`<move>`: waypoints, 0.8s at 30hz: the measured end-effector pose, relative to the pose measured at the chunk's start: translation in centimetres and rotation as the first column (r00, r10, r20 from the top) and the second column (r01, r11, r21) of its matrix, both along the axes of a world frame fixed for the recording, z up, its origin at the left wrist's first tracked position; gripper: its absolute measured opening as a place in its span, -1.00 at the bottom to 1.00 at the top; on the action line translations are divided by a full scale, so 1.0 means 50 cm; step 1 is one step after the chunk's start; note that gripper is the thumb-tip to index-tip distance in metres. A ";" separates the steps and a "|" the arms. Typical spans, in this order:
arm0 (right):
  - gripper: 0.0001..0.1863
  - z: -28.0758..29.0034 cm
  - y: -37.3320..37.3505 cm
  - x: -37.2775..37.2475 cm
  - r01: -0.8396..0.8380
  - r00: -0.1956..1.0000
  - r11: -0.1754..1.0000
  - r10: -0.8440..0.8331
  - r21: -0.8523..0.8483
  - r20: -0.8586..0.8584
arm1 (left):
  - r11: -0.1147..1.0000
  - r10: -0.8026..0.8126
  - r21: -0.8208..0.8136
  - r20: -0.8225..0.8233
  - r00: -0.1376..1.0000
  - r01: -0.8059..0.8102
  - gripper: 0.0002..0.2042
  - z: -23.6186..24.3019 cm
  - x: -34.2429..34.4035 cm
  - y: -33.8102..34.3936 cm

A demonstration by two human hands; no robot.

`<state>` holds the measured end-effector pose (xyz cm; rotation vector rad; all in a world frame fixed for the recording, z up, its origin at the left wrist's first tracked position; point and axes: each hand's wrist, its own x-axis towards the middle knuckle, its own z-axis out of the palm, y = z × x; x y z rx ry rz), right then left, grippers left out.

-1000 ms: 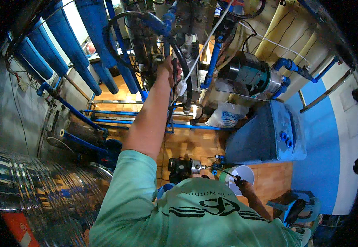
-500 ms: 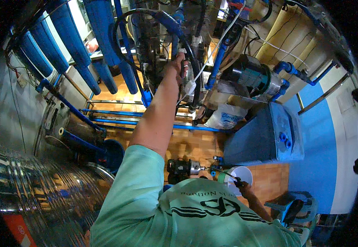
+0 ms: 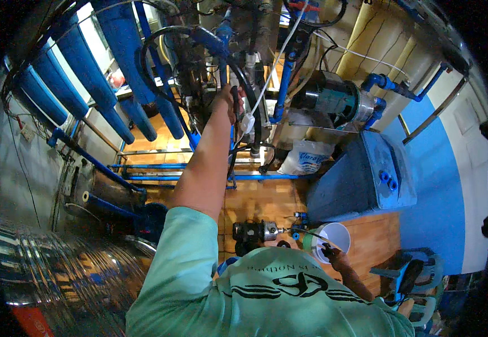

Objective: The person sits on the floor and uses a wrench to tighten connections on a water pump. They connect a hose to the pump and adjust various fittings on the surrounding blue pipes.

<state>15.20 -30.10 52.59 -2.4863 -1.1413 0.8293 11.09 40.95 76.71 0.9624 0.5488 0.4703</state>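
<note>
My left arm reaches far forward into a cluster of pipes and hoses. My left hand (image 3: 232,102) is there with its fingers curled. What lies inside its grip is too dark to make out. Close beside it hangs a small white box (image 3: 247,124) on a white cord (image 3: 280,53), and a thick black hose (image 3: 248,84) curves past. Low on the right, my right hand (image 3: 336,258) is closed around a slim, dark, rod-like tool (image 3: 313,233). This tool passes over a white bucket (image 3: 342,238); its exact kind is unclear.
A pump with a metal head (image 3: 255,231) stands on the tiled floor. To the right are a large blue tank (image 3: 345,185), a white sack (image 3: 305,158) and a blue-green chair (image 3: 423,272). A second pump (image 3: 334,98) sits higher up. Blue pipes (image 3: 210,176) run low across.
The view has shifted slightly, so most of the scene sits a little differently. My left hand stays among the pipes, its fingers now more curled. My right hand still holds the dark tool.
</note>
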 end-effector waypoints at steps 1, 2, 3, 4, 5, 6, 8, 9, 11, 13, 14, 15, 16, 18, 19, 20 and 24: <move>-0.61 -0.024 -0.026 0.005 0.009 1.000 1.000 -0.009 -0.026 0.001 | 0.999 0.054 0.002 -0.064 0.997 -0.054 -0.50 0.007 0.015 -0.017; -0.60 -0.043 -0.072 0.001 0.086 0.996 0.996 -0.086 -0.034 0.008 | 0.996 0.092 -0.003 -0.127 0.988 -0.093 -0.50 0.015 0.037 -0.053; -0.61 -0.041 -0.073 -0.009 0.096 0.995 0.995 -0.096 -0.014 0.008 | 0.988 0.151 0.015 -0.197 0.969 -0.151 -0.50 0.025 0.044 -0.070; -0.61 -0.041 -0.043 -0.007 0.071 0.997 0.997 -0.072 0.027 0.008 | 0.994 0.103 0.062 -0.307 0.946 -0.088 -0.52 0.017 0.027 -0.016; -0.62 -0.013 -0.041 -0.024 0.049 0.999 0.998 -0.049 0.048 0.007 | 0.972 0.187 0.165 -0.120 0.975 -0.166 -0.53 0.009 0.032 -0.053; -0.64 0.014 0.002 -0.027 -0.021 1.000 0.995 0.020 0.101 0.013 | 0.989 0.140 0.051 -0.064 0.988 -0.137 -0.51 -0.007 0.015 -0.014; -0.69 0.018 -0.013 -0.033 -0.020 0.996 0.996 0.012 0.089 0.093 | 0.968 0.190 -0.163 -0.024 0.981 -0.191 -0.50 -0.028 0.037 -0.016; -0.72 0.022 -0.030 -0.039 -0.003 0.991 0.997 -0.007 0.076 0.132 | 0.971 0.175 -0.154 -0.062 0.983 -0.183 -0.50 -0.030 0.057 -0.043; -0.75 0.019 -0.066 -0.051 0.076 0.989 0.997 -0.076 0.010 0.129 | 0.976 0.156 -0.132 -0.129 0.979 -0.172 -0.51 -0.031 0.089 -0.075; -0.70 -0.015 0.027 -0.026 0.082 0.996 0.995 -0.084 0.055 0.031 | 0.977 0.211 -0.027 -0.079 0.974 -0.213 -0.52 -0.059 0.024 0.085; -0.70 0.012 0.050 -0.037 0.167 0.985 0.985 -0.165 0.032 -0.058 | 0.966 0.258 -0.023 -0.051 0.965 -0.259 -0.52 -0.060 0.016 0.091; -0.71 0.034 0.059 -0.043 0.254 0.958 0.967 -0.252 -0.006 -0.139 | 0.954 0.297 -0.031 -0.019 0.955 -0.298 -0.53 -0.064 0.014 0.084; -0.71 0.033 0.034 -0.044 0.229 0.970 0.973 -0.227 0.020 -0.088 | 0.948 0.315 -0.058 0.013 0.949 -0.314 -0.53 -0.062 0.028 0.043; -0.71 0.033 -0.055 -0.063 0.216 0.976 0.976 -0.216 0.035 0.016 | 0.963 0.206 -0.170 -0.023 0.978 -0.207 -0.57 -0.006 0.071 -0.108; -0.73 0.034 -0.045 -0.063 0.244 0.970 0.970 -0.244 -0.016 0.018 | 0.985 0.170 -0.014 -0.114 0.979 -0.173 -0.59 0.019 0.055 -0.109; -0.74 0.038 -0.032 -0.062 0.274 0.962 0.959 -0.273 -0.070 0.021 | 0.983 0.148 0.135 -0.214 0.965 -0.121 -0.61 0.036 0.042 -0.108; -0.76 0.091 0.034 -0.064 0.420 0.888 0.907 -0.417 -0.026 -0.196 | 0.966 0.133 0.247 -0.202 0.970 -0.081 -0.62 0.006 -0.021 0.000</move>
